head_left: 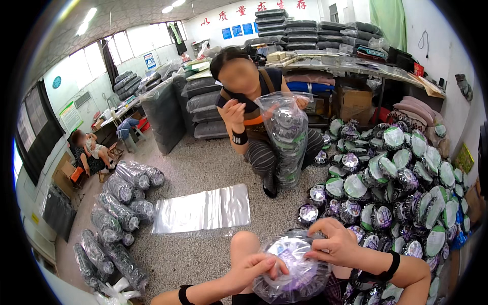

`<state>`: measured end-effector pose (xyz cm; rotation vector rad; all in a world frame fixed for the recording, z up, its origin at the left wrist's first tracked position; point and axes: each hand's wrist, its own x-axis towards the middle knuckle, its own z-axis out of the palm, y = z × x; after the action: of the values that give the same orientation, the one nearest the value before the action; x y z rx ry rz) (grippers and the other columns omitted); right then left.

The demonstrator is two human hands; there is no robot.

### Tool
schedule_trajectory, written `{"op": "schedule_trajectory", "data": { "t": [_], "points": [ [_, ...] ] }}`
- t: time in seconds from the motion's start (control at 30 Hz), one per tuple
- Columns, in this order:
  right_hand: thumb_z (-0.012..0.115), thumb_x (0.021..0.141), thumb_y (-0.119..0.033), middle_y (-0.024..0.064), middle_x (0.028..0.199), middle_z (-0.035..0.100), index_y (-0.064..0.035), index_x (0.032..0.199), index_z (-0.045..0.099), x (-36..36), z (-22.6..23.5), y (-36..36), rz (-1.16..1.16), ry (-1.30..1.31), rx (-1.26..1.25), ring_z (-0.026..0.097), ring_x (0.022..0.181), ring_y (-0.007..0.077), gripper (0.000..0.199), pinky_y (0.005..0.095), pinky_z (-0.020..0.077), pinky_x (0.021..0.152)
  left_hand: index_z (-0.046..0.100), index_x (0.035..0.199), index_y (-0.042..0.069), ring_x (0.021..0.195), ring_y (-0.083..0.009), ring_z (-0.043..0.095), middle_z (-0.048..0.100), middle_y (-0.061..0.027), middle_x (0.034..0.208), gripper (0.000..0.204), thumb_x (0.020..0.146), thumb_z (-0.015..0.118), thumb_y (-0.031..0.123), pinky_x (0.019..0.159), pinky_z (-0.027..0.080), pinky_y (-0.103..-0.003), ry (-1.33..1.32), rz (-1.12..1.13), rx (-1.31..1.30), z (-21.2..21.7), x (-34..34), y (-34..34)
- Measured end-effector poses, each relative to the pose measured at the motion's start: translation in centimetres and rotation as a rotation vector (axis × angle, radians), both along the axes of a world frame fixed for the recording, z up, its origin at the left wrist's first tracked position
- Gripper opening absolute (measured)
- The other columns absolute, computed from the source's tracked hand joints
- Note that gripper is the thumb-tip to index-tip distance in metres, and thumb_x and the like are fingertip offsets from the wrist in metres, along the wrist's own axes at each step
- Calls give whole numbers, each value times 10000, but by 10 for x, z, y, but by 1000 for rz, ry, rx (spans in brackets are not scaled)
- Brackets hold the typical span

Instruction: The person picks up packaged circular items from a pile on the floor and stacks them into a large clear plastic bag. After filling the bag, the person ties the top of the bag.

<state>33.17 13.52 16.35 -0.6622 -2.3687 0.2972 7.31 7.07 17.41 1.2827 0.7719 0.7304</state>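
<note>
Both my hands are closed on a clear plastic bag of round packs (292, 272) that rests on my lap, close under the camera. My left hand (251, 272) grips the bag's near left side, fingers curled over the plastic, and my right hand (338, 244) pinches the bag's top edge, thumb and fingers pressed together on it. I wear a dark band on each wrist.

Just to my right a big pile of round packs (396, 188), green-white and purple-black, covers the floor up to the shelves. Ahead of me flat clear bags (203, 209) lie spread on the speckled floor (203, 168). To my left, filled long bags (119, 203) lie in rows.

Opposite me a crouching person holds an upright filled bag (285, 140), one hand (233, 113) raised at its top. Another person sits far off on the left by the wall.
</note>
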Motion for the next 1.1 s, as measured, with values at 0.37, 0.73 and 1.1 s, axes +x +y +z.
{"op": "schedule_trajectory", "data": {
  "t": [0.37,0.73,1.1],
  "points": [
    [656,814,-178,58,798,573,-57,814,604,-21,32,-2,196,-33,-656,583,802,220,132,322,439,741,438,996,39,736,-72,531,577,-35,823,128,940,520,120,653,439,-226,-30,162,-221,-4,20,10],
    [655,801,-249,75,797,609,-43,1182,503,-28,14,-27,-91,129,-244,605,738,281,459,342,470,651,482,1083,93,816,-148,546,571,-27,916,406,739,697,105,675,408,-283,320,147,345,-3,18,18],
    [531,882,-151,148,754,630,-37,903,600,-5,6,39,-343,-258,-386,606,662,342,135,393,485,593,557,682,74,660,-263,528,547,-66,773,141,629,687,75,589,404,-372,642,35,1227,7,18,2]
  ]
}}
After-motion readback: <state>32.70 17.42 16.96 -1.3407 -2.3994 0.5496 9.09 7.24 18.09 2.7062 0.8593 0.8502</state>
